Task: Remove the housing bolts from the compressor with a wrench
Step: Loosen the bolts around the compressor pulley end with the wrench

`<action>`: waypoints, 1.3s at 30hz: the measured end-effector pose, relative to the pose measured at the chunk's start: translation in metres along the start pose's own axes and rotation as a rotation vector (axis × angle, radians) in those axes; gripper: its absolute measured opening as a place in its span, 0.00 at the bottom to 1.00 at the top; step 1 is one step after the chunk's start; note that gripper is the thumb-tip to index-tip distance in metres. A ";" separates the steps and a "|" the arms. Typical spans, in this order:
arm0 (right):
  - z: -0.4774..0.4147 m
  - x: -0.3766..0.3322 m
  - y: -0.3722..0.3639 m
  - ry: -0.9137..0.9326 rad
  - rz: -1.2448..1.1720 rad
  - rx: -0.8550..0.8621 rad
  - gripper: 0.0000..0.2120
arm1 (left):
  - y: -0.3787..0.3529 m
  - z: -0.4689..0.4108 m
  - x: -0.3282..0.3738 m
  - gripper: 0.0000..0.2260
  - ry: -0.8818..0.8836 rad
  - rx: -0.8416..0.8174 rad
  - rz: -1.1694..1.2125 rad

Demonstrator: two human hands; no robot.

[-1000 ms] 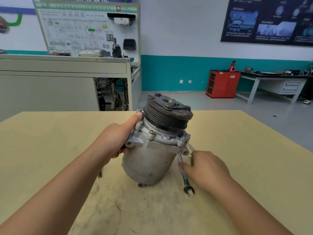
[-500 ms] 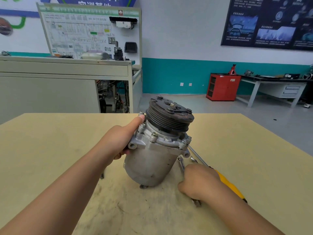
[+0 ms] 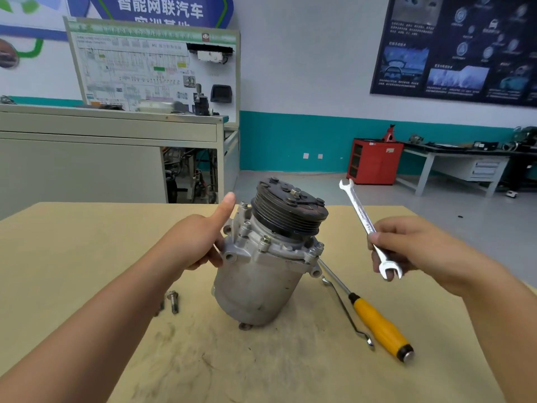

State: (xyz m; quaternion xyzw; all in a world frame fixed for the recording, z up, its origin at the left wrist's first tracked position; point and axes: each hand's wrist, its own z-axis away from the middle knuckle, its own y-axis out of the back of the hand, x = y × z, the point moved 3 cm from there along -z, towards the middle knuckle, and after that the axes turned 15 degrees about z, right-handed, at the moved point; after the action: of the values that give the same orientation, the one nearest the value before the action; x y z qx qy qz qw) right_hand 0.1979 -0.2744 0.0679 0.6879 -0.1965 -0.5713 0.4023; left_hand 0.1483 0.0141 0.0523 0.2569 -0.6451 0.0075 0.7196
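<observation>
The compressor (image 3: pixel 261 280) is sitting tilted on the tabletop (image 3: pixel 87 257), pulley end up. The left grip (image 3: pixel 191 242) is holding its flange from the left, thumb raised. The right grip (image 3: pixel 412 245) is pinching the wrench (image 3: pixel 363 219) near its lower end, in the air to the compressor's right, apart from the housing bolts (image 3: pixel 264 241).

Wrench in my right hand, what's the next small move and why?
Probably lower the wrench onto the front flange bolt of the compressor: the right hand holds it in the air, off the housing, while the left hand braces the body.
</observation>
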 end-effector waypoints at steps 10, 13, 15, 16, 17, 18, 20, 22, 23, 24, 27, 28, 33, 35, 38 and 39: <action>0.010 -0.059 0.034 0.420 0.090 0.369 0.09 | 0.026 0.016 0.041 0.19 -0.431 0.156 0.323; 0.004 -0.081 0.026 0.575 0.217 0.544 0.09 | 0.016 0.030 0.054 0.18 -0.351 -0.169 0.676; 0.000 -0.095 0.022 0.692 0.316 0.704 0.06 | 0.008 0.040 0.061 0.20 -0.238 -0.476 0.834; -0.002 -0.100 0.020 0.743 0.358 0.785 0.06 | 0.006 0.042 0.064 0.21 -0.191 -0.596 0.870; -0.005 -0.101 0.018 0.781 0.384 0.857 0.07 | 0.005 0.042 0.065 0.21 -0.146 -0.689 0.903; -0.008 -0.101 0.017 0.806 0.388 0.918 0.07 | 0.005 0.041 0.066 0.21 -0.100 -0.766 0.943; -0.012 -0.097 0.014 0.825 0.355 1.010 0.08 | 0.004 0.039 0.067 0.17 -0.024 -0.864 1.004; -0.014 -0.091 0.010 0.827 0.341 1.069 0.08 | 0.001 0.035 0.065 0.15 -0.010 -0.877 0.969; -0.016 -0.090 0.009 0.829 0.345 1.078 0.08 | -0.001 0.033 0.064 0.13 -0.022 -0.859 0.928; -0.017 -0.089 0.008 0.835 0.349 1.076 0.08 | -0.004 0.031 0.063 0.10 -0.041 -0.843 0.885; -0.020 -0.090 0.004 0.845 0.279 1.031 0.07 | -0.012 0.029 0.061 0.11 -0.163 -0.844 0.760; -0.022 -0.090 0.002 0.821 0.217 0.994 0.07 | -0.014 0.030 0.061 0.11 -0.208 -0.835 0.724; -0.036 -0.089 -0.008 0.495 -0.405 0.685 0.25 | -0.015 0.029 0.062 0.11 -0.540 -0.446 0.377; -0.039 -0.090 -0.014 0.461 -0.634 0.447 0.19 | -0.011 0.029 0.062 0.11 -0.594 -0.362 0.284; -0.037 -0.094 -0.025 0.524 -0.647 0.314 0.11 | -0.011 0.031 0.059 0.13 -0.586 -0.331 0.148; -0.038 -0.096 -0.027 0.543 -0.663 0.310 0.09 | -0.011 0.031 0.058 0.13 -0.593 -0.316 0.104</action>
State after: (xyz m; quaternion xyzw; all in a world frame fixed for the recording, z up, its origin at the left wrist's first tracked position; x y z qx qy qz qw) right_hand 0.2025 -0.1762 0.1080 0.8906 0.0638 -0.4320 0.1270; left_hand 0.1332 -0.0259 0.1039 0.1000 -0.8317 -0.1309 0.5303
